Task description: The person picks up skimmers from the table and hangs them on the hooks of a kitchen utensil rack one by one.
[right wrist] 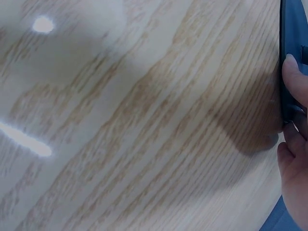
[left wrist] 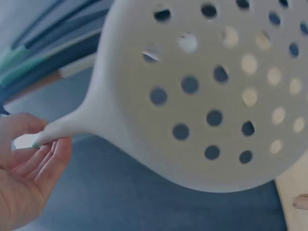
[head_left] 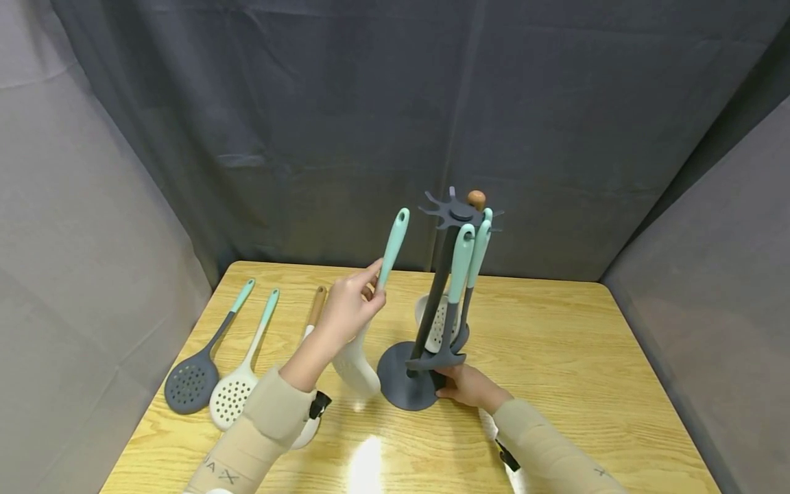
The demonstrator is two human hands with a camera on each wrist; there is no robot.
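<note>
My left hand [head_left: 352, 305] pinches a white skimmer [head_left: 356, 370] by its mint handle, which points up. In the left wrist view the round, perforated head of that skimmer [left wrist: 202, 96] fills much of the picture, its neck between thumb and fingers of my left hand [left wrist: 33, 159]. My right hand [head_left: 465, 385] grips the base edge of a dark grey utensil stand [head_left: 404, 384], thumb on top in the right wrist view. The stand leans to the right at its top. Hanging from its hooked top are mint-handled grey utensils [head_left: 461, 264] and a white perforated utensil [head_left: 437, 326].
On the table [head_left: 555, 357], left of my left hand, lie a grey skimmer [head_left: 193, 381] and a white skimmer [head_left: 233, 396] with mint handles. A wooden-handled utensil [head_left: 317, 305] lies partly hidden under my left forearm. A dark curtain [head_left: 308, 137] hangs behind the table.
</note>
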